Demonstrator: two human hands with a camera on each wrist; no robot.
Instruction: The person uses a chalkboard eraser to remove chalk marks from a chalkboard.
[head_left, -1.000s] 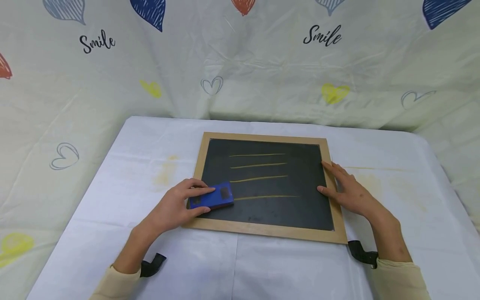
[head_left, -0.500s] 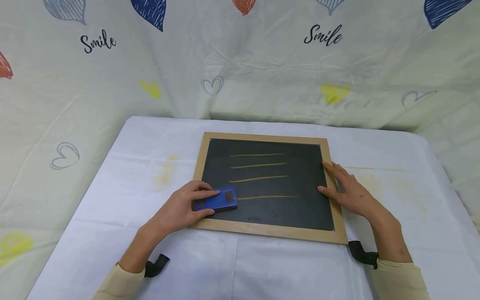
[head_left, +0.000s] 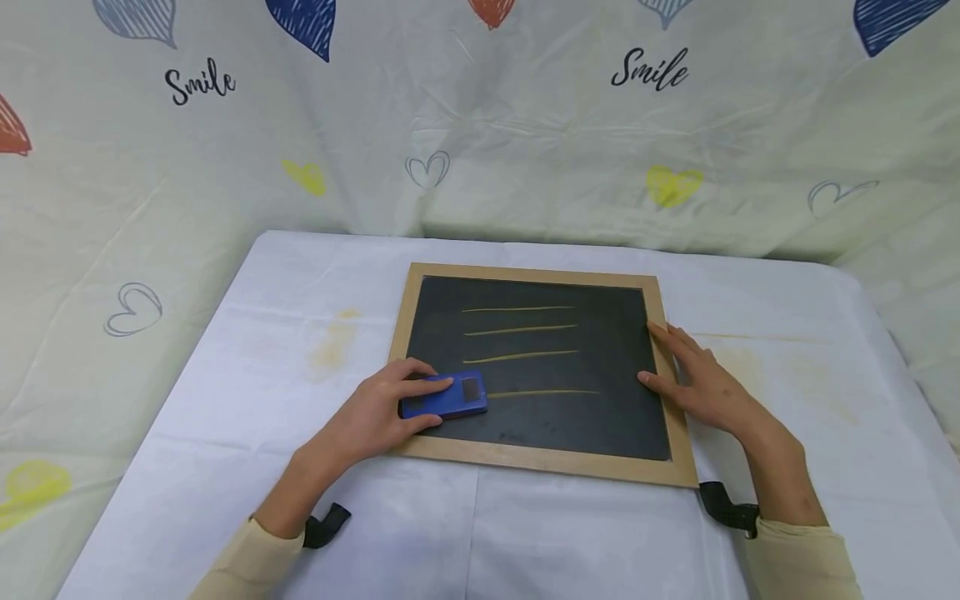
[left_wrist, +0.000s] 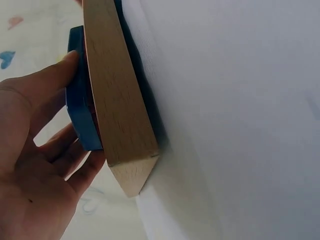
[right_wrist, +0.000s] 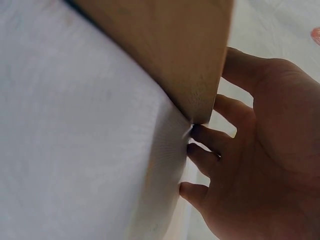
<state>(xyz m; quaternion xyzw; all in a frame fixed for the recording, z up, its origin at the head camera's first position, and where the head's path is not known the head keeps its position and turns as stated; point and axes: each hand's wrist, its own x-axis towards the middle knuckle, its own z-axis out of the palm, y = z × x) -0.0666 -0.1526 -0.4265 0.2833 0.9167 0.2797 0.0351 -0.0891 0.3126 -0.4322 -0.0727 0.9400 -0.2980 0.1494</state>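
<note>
A wood-framed chalkboard (head_left: 540, 429) lies flat in the head view, with yellow chalk lines (head_left: 521, 357) across its dark surface. At its lower left, my left hand (head_left: 375, 421) grips a blue chalkboard eraser (head_left: 457, 397), thumb on the near side and fingers over the top and far side. The eraser covers the left end of the lowest line. My right hand (head_left: 705, 390) rests on the right side of the frame (head_left: 678, 433), thumb and index finger reaching over it. In the right wrist view, the other fingers (right_wrist: 202, 157) lie along the frame's outer edge and the cloth.
A white cloth (head_left: 247, 492) covers the table, with faint yellow smudges (head_left: 330, 346) left of the board and more at its right. Behind the table hangs a pale printed curtain (head_left: 525, 125). A black camera mount (head_left: 326, 525) sits at each wrist.
My left hand has slid the eraser a little to the right along the lowest line, covering more of its left end. The right hand stays on the frame.
</note>
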